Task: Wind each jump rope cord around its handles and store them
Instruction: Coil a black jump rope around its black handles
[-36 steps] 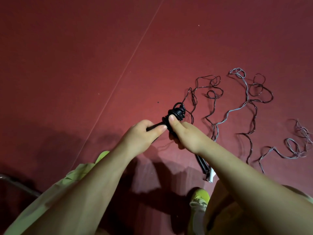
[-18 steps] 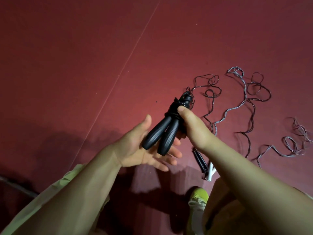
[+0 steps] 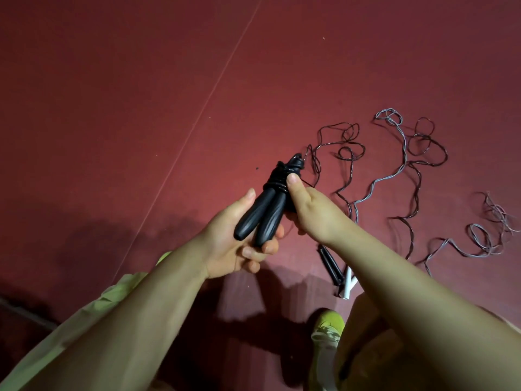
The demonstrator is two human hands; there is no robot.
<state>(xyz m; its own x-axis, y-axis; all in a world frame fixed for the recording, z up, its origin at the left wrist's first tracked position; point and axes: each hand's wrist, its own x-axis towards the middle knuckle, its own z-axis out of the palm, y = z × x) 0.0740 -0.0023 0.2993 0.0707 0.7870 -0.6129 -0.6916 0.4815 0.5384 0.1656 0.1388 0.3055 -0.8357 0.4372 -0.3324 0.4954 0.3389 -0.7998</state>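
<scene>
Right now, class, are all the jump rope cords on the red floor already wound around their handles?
No: loose cords lie sprawled in tangles on the red floor; only the black rope held in both hands is wound.

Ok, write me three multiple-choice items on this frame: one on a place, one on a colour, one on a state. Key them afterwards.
1. Where do the loose cords lie?
A. on the red floor, to the person's right
B. over the left arm
C. in a box

2. What colour are the held handles?
A. white
B. black
C. green

3. In what state is the held rope's cord?
A. trailing to the floor
B. cut in two
C. wound around the handles' tops

Key: 1 A, they sprawl on the floor beyond the right hand. 2 B, both grips look black against the left hand. 3 C, coils sit bunched above the grips.
</scene>
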